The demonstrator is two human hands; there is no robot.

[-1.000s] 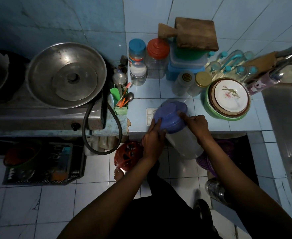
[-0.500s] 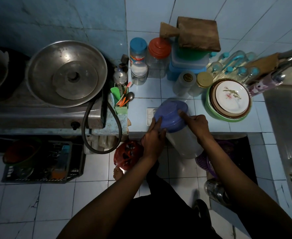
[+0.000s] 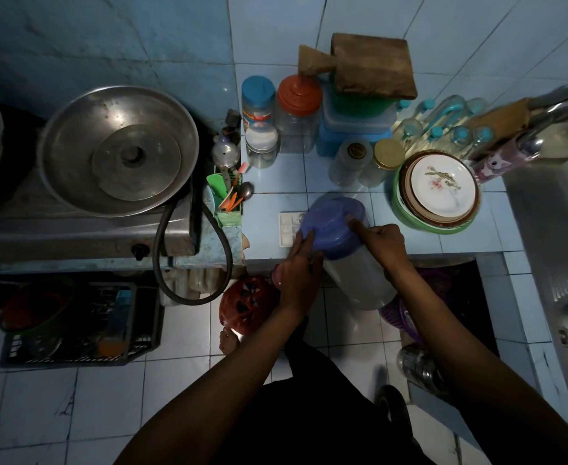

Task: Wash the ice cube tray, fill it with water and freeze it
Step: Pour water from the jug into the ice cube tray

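A white ice cube tray (image 3: 286,229) lies on the blue tiled counter (image 3: 269,203), mostly hidden behind a clear plastic jug (image 3: 356,280) with a purple lid (image 3: 331,224). The jug is tilted forward, its lid end over the tray. My left hand (image 3: 301,266) touches the lid's left edge with straight fingers. My right hand (image 3: 381,243) grips the jug's right side just below the lid, index finger lying along the lid's rim. Whether water is flowing I cannot tell.
Jars (image 3: 297,112), stacked boxes (image 3: 356,125) and a wooden board (image 3: 373,65) line the back wall. Stacked plates (image 3: 440,189) sit right of the jug, a utensil holder (image 3: 229,203) left. A steel sink (image 3: 564,250) is far right, a stove with a wok (image 3: 118,149) left.
Hardly anything differs: both hands stay on the tilted jug over the tray, and the view has shifted only slightly.
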